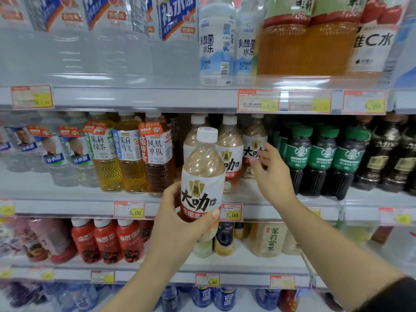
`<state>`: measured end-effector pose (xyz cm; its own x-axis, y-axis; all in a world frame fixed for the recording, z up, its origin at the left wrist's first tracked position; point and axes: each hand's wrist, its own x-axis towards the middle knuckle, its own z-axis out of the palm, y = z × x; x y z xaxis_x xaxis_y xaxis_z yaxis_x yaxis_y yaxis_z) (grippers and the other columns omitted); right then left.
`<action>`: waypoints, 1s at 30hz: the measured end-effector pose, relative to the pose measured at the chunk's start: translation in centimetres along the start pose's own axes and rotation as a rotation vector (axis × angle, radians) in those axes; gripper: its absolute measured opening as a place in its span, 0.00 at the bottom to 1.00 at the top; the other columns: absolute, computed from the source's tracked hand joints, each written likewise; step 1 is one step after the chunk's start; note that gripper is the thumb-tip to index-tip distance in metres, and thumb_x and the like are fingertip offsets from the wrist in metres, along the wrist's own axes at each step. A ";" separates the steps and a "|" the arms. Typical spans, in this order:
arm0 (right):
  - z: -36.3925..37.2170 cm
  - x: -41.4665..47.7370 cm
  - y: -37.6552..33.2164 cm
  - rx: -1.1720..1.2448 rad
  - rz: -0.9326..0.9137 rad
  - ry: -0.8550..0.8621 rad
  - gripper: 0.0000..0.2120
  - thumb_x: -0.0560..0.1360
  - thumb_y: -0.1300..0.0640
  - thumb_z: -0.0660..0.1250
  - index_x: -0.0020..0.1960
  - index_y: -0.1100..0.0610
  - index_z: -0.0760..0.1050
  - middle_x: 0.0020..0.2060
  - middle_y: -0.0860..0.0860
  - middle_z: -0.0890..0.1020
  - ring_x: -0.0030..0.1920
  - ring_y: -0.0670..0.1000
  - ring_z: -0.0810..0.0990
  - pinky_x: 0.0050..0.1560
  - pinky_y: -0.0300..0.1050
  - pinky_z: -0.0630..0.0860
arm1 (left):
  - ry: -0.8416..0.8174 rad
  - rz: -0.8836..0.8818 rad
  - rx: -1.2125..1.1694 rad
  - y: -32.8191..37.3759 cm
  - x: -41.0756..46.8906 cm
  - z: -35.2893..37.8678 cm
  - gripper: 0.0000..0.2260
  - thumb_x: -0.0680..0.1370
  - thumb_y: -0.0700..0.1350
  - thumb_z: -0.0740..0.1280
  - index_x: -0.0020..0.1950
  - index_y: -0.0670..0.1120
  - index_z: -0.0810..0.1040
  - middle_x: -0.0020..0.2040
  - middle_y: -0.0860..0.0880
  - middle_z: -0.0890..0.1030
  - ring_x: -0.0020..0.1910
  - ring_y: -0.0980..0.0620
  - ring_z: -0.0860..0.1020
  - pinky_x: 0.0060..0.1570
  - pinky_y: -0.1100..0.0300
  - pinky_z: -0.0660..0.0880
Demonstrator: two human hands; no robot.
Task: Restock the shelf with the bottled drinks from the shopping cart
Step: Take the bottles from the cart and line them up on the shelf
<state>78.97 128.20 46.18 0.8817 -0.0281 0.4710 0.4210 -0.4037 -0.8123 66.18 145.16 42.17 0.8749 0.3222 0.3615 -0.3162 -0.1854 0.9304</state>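
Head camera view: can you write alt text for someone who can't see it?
A left hand holds a white-capped beige drink bottle upright before a store shelf, while the right hand reaches toward matching bottles on it. To their left stand tea bottles, to their right green-capped dark bottles.

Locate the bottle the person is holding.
The bottle is centre of head view, in the left hand, in front of matching bottles on the middle shelf.

head view, level, close, facing shelf [139, 99] front.
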 end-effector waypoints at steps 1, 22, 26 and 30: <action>-1.1 -1.4 -0.8 0.107 -0.016 -0.049 0.22 0.76 0.50 0.64 0.68 0.52 0.66 0.54 0.44 0.79 0.53 0.44 0.78 0.54 0.40 0.74 | -0.012 0.012 0.003 0.1 0.0 0.4 0.29 0.61 0.50 0.79 0.56 0.64 0.69 0.48 0.71 0.77 0.46 0.73 0.75 0.36 0.79 0.71; -5.8 -2.6 -1.1 0.064 -0.121 -0.037 0.33 0.64 0.55 0.77 0.63 0.44 0.65 0.55 0.38 0.76 0.54 0.33 0.75 0.52 0.27 0.71 | 0.114 0.441 0.822 -0.9 5.1 3.4 0.27 0.71 0.46 0.72 0.68 0.47 0.69 0.68 0.42 0.65 0.68 0.40 0.64 0.63 0.45 0.67; -3.5 -1.0 -0.6 0.044 -0.099 -0.074 0.35 0.66 0.56 0.76 0.66 0.45 0.62 0.52 0.34 0.73 0.50 0.29 0.72 0.44 0.18 0.67 | 0.081 0.418 0.958 -1.6 6.7 3.5 0.30 0.72 0.51 0.70 0.73 0.51 0.64 0.74 0.38 0.53 0.73 0.36 0.53 0.67 0.38 0.63; -2.0 0.8 -0.2 -0.029 -0.062 -0.086 0.38 0.69 0.56 0.74 0.73 0.53 0.57 0.58 0.43 0.74 0.55 0.41 0.74 0.50 0.23 0.68 | 0.050 0.370 1.000 -1.9 8.1 4.1 0.35 0.73 0.54 0.68 0.76 0.56 0.53 0.76 0.41 0.39 0.74 0.34 0.43 0.69 0.40 0.60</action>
<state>79.18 126.47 47.40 0.8697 0.0763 0.4876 0.4702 -0.4285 -0.7716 75.32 144.34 43.08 0.7631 0.1232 0.6345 -0.0950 -0.9496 0.2986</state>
